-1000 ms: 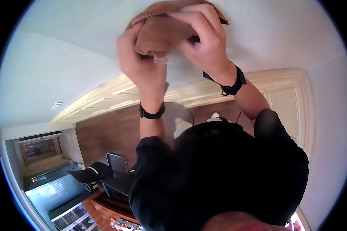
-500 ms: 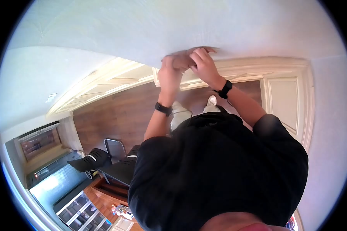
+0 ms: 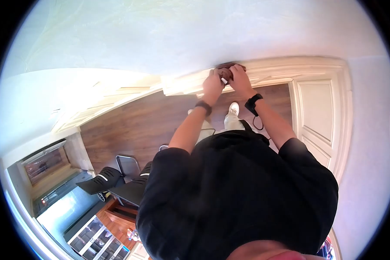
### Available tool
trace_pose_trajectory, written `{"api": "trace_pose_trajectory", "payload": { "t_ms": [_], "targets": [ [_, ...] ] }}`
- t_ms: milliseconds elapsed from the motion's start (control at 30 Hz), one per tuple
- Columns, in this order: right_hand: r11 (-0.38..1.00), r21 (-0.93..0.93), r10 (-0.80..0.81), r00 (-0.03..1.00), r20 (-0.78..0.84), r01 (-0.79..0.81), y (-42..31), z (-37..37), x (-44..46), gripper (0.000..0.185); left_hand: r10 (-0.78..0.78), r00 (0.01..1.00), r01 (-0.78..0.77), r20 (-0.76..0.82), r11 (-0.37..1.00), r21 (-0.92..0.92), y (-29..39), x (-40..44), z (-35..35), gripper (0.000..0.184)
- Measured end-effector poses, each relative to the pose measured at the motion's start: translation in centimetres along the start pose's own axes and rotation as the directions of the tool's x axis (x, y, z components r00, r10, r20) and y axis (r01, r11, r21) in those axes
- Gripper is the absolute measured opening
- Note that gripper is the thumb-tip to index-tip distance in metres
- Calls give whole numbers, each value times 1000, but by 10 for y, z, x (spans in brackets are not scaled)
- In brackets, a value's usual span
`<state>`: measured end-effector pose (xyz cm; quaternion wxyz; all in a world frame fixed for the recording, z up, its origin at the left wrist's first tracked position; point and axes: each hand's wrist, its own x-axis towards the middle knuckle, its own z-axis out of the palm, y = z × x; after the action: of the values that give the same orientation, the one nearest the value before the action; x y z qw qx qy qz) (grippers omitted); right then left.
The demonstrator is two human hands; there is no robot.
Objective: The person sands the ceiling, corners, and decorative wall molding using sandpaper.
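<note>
Black chairs, at lower left, beside a wooden floor. Left hand, dark band at the wrist: fingers curled nearly closed, gripping the left side of a brown cloth. The cloth, bunched and dark, lies between the two hands, by the meeting of a pale surface and cream trim; a small white tag shows on its near side. Right hand, black watch at the wrist: fingers bent, closed on the cloth's right side. Below the hands, one white shoe. Far right, a cream panelled door.
</note>
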<state>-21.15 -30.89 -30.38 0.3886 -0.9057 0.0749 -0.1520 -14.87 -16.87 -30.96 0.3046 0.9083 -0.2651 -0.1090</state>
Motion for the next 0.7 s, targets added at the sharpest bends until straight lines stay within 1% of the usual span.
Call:
{"api": "trace_pose_trajectory", "payload": {
  "t_ms": [33,133,167,267,333,400,433,500,600,633,700],
  "targets": [
    [1000,-22,1,1000,-12,-1,7,-6,0,22,-23,1000,23,15,1000,6,15,4,-1,33],
    [990,-46,134,989,60,-132,17,-27,2,23,-22,999,23,46,999,-25,38,12,4,35],
    [992,-48,120,991,54,-118,20,-27,2,24,-132,991,134,27,989,-56,42,13,6,38],
    [991,-81,110,991,77,-104,12,-28,4,25,-83,996,85,28,995,-53,32,9,10,31],
    [996,-60,65,995,80,-60,13,-16,5,26,-110,990,120,91,986,-115,21,6,9,37],
    [999,-41,21,997,75,-18,8,-5,4,26,-128,986,143,106,979,-148,11,-1,3,41],
    [999,-32,-2,998,65,4,2,2,5,26,-131,987,143,87,978,-151,6,-5,-3,42],
    [1000,5,-22,998,57,21,-9,14,6,24,-180,983,182,25,974,-138,5,-16,-20,42],
    [997,70,-29,996,88,23,-31,37,15,23,-242,970,241,-11,970,-28,-2,-29,-50,30],
    [997,76,-26,994,102,18,-36,41,15,22,-267,964,267,16,960,-88,-7,-30,-57,38],
    [996,89,-18,992,127,7,-45,50,16,21,-309,950,310,35,950,-36,-16,-33,-63,39]
  ]
}}
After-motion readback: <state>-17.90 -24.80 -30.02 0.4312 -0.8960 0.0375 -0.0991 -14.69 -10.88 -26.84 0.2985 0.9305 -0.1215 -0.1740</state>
